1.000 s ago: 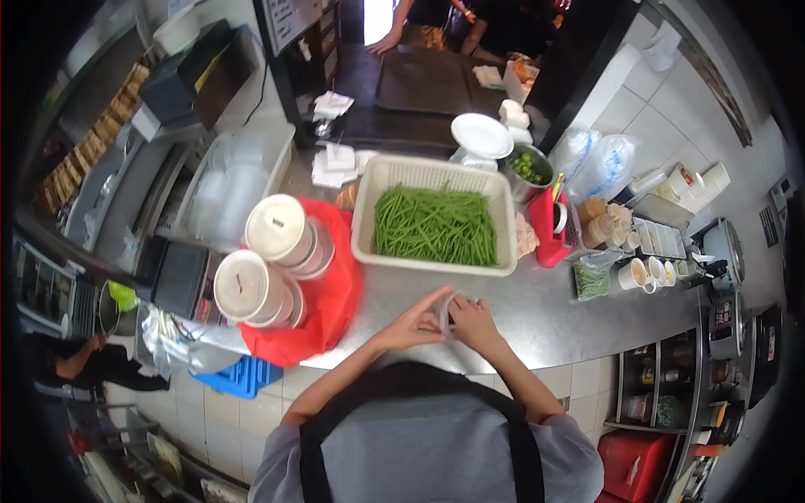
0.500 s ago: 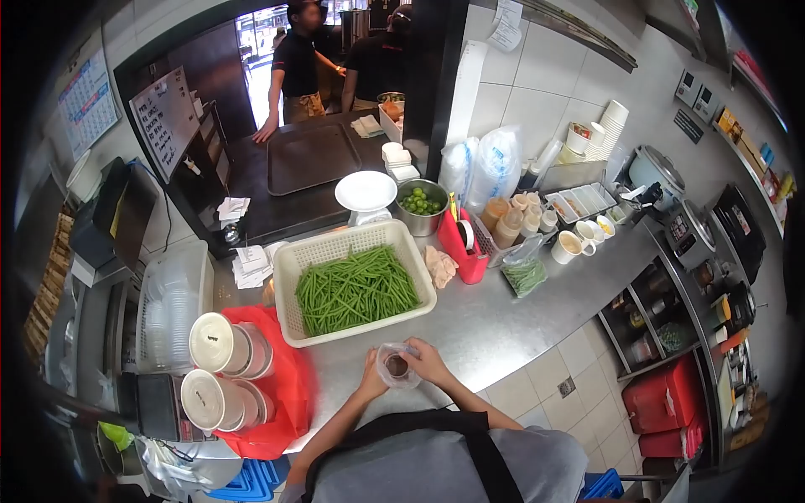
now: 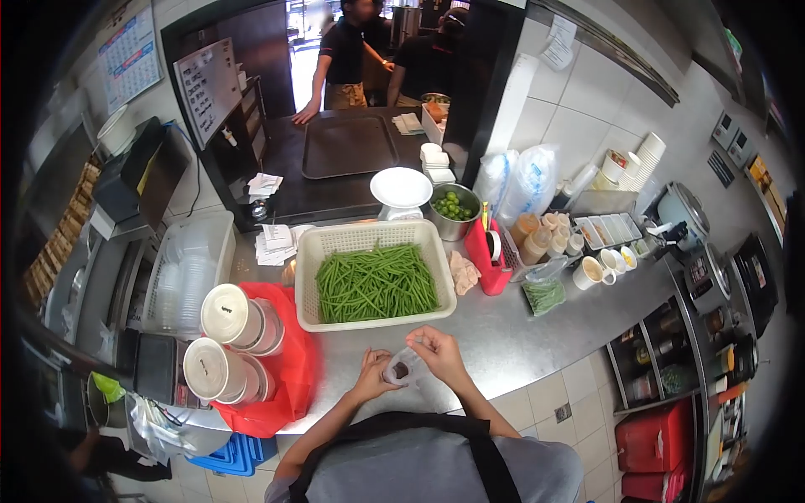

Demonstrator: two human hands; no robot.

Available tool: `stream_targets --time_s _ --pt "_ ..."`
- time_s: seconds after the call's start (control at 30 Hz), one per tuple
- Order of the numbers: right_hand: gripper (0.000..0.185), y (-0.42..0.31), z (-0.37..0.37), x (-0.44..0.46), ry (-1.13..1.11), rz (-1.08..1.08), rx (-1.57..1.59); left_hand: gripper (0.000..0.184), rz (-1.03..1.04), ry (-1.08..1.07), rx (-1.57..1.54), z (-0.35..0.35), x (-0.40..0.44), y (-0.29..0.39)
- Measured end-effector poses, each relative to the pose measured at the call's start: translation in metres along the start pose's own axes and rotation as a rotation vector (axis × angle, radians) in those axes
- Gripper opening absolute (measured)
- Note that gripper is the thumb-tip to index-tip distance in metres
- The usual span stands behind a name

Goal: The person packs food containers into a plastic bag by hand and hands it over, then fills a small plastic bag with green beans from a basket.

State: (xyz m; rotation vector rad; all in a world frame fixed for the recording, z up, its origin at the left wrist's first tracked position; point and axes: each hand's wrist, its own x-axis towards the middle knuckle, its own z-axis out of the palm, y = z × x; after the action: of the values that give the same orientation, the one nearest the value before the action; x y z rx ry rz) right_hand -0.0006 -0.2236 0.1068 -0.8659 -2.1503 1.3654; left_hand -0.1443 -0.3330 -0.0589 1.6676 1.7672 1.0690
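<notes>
A small clear plastic bag (image 3: 405,369) with something dark inside is held over the steel counter's front edge. My left hand (image 3: 372,376) is closed round the bag's left side. With fingers pinched, my right hand (image 3: 438,353) grips the bag's rim at its upper right. Just beyond my hands stands a cream basket (image 3: 307,293) of green beans (image 3: 377,283). Lidded tubs (image 3: 226,315) stand on a red plastic bag (image 3: 295,360) left of my left hand.
Behind the basket are a white plate (image 3: 401,188) and a pot of green limes (image 3: 453,203). A red holder (image 3: 489,258), sauce bottles (image 3: 537,243) and cups (image 3: 589,272) stand right. Two people are beyond the pass-through, near a dark tray (image 3: 350,147).
The view has shifted and turned. My right hand has risen with the bag's rim, spreading the bag open, while my left hand stays at its side.
</notes>
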Motion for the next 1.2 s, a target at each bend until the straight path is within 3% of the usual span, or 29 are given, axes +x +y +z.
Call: stream_targets --time_s 0.03,0.13,0.23,0.33,0.43,0.53,0.67,0.77,0.83,0.97,1.03,1.13,1.17,1.2 --pt "0.017 -0.006 -0.004 0.001 -0.044 0.064 -0.026 0.066 -0.009 -0.011 -0.012 -0.003 0.0 0.004" --pt "0.03 -0.006 -0.005 -0.001 -0.103 -0.396 -0.59 0.062 0.017 -0.01 -0.009 -0.006 -0.001 0.008" --pt "0.031 -0.007 0.013 0.002 -0.248 -0.467 -0.862 0.058 0.054 -0.01 0.024 0.003 -0.003 -0.009" --pt "0.019 -0.007 0.029 0.015 -0.46 -0.527 -0.571 0.059 0.109 -0.039 0.081 0.017 -0.007 -0.042" --pt "0.013 -0.02 0.021 0.024 -0.631 -0.326 0.121 0.058 0.064 0.161 -0.249 0.02 -0.003 -0.026" --pt "0.012 -0.061 0.006 0.019 -0.274 -0.371 0.194 0.056 0.035 0.051 -0.034 0.008 -0.002 -0.012" --pt "0.023 -0.061 0.009 0.009 -0.171 -0.782 -0.558 0.056 0.084 0.025 0.056 0.018 -0.006 -0.034" --pt "0.026 0.011 0.037 0.01 -0.312 -0.721 -0.841 0.056 0.076 -0.022 0.108 0.015 -0.007 -0.029" --pt "0.019 0.009 0.041 0.017 -0.492 -0.594 -0.716 0.054 0.091 0.012 0.101 0.018 -0.008 -0.037" --pt "0.006 -0.03 0.032 0.029 -0.748 -0.456 -0.5 0.049 0.055 0.07 -0.319 0.027 -0.005 -0.041" --pt "0.006 -0.031 0.031 0.028 -0.552 -0.451 -0.166 0.048 0.02 0.143 -0.407 0.022 -0.007 -0.025" --pt "0.008 -0.05 0.021 0.021 -0.112 -0.409 0.17 0.053 -0.036 -0.093 0.016 0.002 -0.006 -0.012" --pt "0.008 -0.062 0.015 0.014 0.056 -0.383 0.255 0.053 -0.024 -0.065 0.013 0.003 -0.007 -0.009" --pt "0.007 -0.076 -0.002 0.003 -0.131 -0.263 0.076 0.053 -0.014 -0.036 0.011 0.004 -0.007 -0.007"
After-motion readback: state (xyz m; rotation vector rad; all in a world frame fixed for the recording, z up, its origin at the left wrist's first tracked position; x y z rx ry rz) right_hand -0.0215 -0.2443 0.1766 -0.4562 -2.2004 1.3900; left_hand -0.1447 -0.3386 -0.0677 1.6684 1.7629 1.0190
